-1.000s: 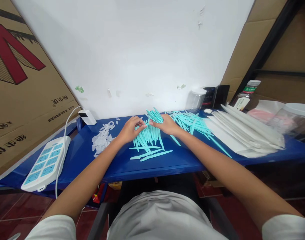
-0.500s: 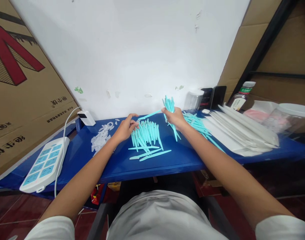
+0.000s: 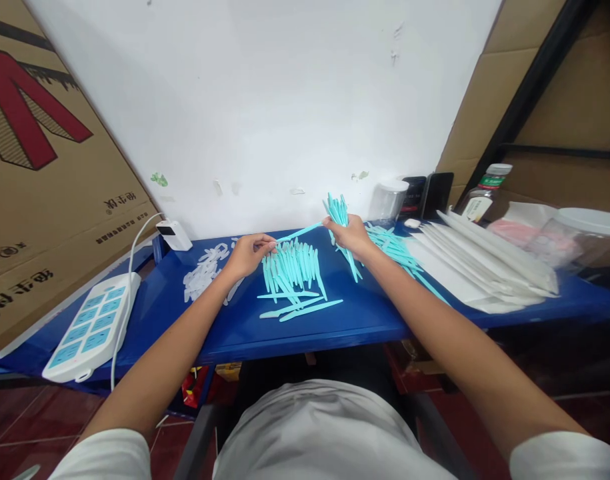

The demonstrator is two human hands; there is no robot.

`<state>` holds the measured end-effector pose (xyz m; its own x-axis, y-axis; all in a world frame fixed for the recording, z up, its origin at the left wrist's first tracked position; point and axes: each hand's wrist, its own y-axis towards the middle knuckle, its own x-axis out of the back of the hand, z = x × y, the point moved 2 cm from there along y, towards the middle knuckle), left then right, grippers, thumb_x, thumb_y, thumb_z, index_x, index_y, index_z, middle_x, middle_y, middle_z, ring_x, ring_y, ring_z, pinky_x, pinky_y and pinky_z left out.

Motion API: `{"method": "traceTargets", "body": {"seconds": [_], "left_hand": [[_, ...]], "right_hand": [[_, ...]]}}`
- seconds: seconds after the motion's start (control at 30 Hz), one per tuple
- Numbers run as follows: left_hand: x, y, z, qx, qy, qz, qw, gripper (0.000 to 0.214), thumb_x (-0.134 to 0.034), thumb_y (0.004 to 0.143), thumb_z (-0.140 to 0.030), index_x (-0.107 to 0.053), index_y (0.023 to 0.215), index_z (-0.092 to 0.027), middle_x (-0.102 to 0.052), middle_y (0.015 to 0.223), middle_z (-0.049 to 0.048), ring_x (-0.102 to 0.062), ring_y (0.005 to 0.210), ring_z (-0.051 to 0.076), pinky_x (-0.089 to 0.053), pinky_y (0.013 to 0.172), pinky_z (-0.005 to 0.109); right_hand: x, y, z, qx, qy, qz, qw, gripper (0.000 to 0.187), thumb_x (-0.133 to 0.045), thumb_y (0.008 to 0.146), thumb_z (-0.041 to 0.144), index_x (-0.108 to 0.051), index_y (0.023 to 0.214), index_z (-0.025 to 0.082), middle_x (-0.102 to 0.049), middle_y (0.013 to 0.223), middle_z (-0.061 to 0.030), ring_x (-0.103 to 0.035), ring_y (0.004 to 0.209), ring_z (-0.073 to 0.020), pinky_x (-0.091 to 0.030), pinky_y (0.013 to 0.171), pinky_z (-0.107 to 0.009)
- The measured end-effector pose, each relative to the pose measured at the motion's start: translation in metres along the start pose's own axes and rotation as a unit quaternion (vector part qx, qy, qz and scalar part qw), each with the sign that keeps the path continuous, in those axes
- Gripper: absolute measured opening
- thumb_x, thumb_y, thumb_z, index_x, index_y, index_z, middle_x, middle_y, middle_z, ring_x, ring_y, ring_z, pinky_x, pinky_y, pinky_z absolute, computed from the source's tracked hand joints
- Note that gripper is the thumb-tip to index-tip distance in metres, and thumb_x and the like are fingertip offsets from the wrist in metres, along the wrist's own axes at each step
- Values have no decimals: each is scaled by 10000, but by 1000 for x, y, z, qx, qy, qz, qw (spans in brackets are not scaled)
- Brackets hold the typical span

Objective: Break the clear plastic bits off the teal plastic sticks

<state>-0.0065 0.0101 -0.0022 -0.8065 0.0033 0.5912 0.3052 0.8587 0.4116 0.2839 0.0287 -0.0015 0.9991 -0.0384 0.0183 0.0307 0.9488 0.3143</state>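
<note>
Blue table (image 3: 369, 317); sticks (image 3: 339, 211) in right grip (image 3: 353, 235)

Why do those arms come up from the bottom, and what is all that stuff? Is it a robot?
No robot here! Those are a person's own arms and two bare hands. The camera is worn on the person's head, looking forward and down, so you see about what they see.

On the blue table there's a row of teal sticks, a pile of small see-through pieces on the left, and a stack of flat white things on the right. The white block with blue squares is a power strip.

The right hand holds a bunch of teal sticks plus one single stick pointing left. The left hand is at that stick's other end; its grip is too small to see clearly.
</note>
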Motion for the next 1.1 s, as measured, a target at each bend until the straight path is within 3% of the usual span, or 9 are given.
{"method": "traceTargets", "body": {"seconds": [0.33,0.5,0.6,0.7,0.77,0.83,0.93,1.1], "left_hand": [[-6,-8,-13,19,-61,17,998,441,-726,854,-553,-780,994,-139,-800,862,114,-722,708,218,-587,704,356],[-5,-4,-14,24,-77,-9,997,508,-665,894,-591,-753,1079,-127,-800,926,140,-729,761,227,-562,674,327],[11,0,-10,15,-8,-30,999,514,-575,943,-607,-731,1128,-153,-793,924,127,-731,816,235,-548,699,322],[45,-2,-3,6,182,-40,982,422,-657,865,-608,-764,918,-203,-754,790,85,-684,732,226,-492,640,306],[67,-6,6,66,238,59,967,408,-762,736,-625,-737,724,-218,-686,644,51,-609,567,199,-420,526,297],[83,-12,13,117,223,167,953,400,-820,652,-622,-739,686,-232,-652,595,26,-570,504,182,-380,474,291],[93,-16,16,129,210,211,946,397,-877,550,-607,-767,690,-252,-601,556,4,-527,460,162,-340,435,285],[78,-17,22,160,204,273,927,365,-878,532,-586,-777,659,-259,-600,532,14,-519,452,164,-344,423,279]], "right_hand": [[-8,-9,5,-8,16,49,999,329,-782,780,463,-599,824,194,-389,486,77,-311,427,-87,-237,394,-233],[-8,-8,4,-21,25,53,998,322,-786,787,450,-588,827,199,-373,477,82,-306,408,-87,-226,378,-237],[-6,-5,3,-18,47,36,998,305,-777,794,429,-576,820,200,-362,489,86,-285,407,-82,-217,371,-237],[-1,0,1,-21,79,15,997,272,-753,797,381,-541,799,210,-338,503,92,-272,412,-79,-210,366,-235],[1,2,0,-28,93,6,995,276,-725,802,351,-484,758,225,-301,509,99,-246,417,-76,-200,363,-232],[3,3,-2,-35,95,3,995,315,-700,806,332,-411,719,241,-271,516,102,-228,421,-74,-193,361,-231],[1,3,-5,-41,84,8,996,352,-674,816,326,-352,697,251,-268,528,97,-227,423,-73,-190,361,-233],[-1,3,-7,-45,71,14,996,349,-661,822,322,-346,692,252,-275,532,95,-233,423,-72,-196,364,-231]]}}
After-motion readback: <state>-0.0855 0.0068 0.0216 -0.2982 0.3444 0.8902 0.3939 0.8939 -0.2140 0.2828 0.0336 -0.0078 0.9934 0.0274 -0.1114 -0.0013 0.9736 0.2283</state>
